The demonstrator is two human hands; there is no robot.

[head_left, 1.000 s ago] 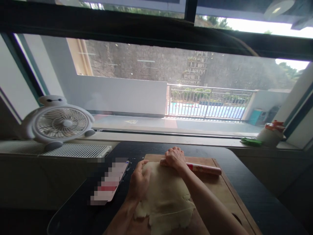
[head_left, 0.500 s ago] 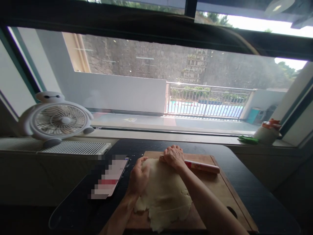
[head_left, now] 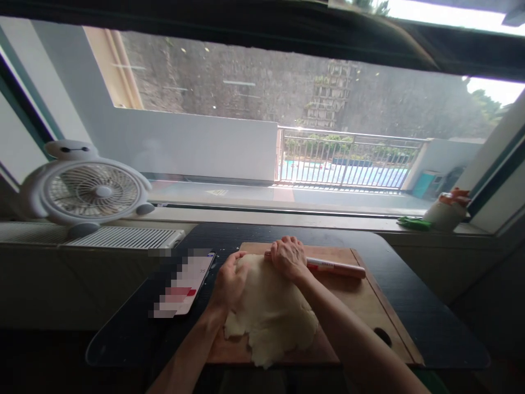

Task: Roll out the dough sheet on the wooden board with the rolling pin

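Note:
A thin, pale sheet of dough (head_left: 270, 317) with a ragged edge covers the left part of a wooden cutting board (head_left: 365, 312). Across the dough's far edge lies a reddish rolling pin (head_left: 338, 267) with a printed label. My right hand (head_left: 289, 257) is closed over its left portion, and the longer free end points right. On the dough's left edge rests my left hand (head_left: 229, 279), loosely cupped, fingers stretched forward. Its fingertips are partly hidden, and I see nothing gripped in it.
The board lies on a dark table (head_left: 414, 295) below a window. Left of the dough is a phone (head_left: 191, 290), its screen partly blurred. A white fan (head_left: 100, 191) stands farther left by the sill. A pale pot-like object (head_left: 445, 213) and a green item (head_left: 414, 222) sit at right.
The whole view has shifted, so everything sits slightly higher in the picture. Both hands keep nearly the same places on the dough and the rolling pin.

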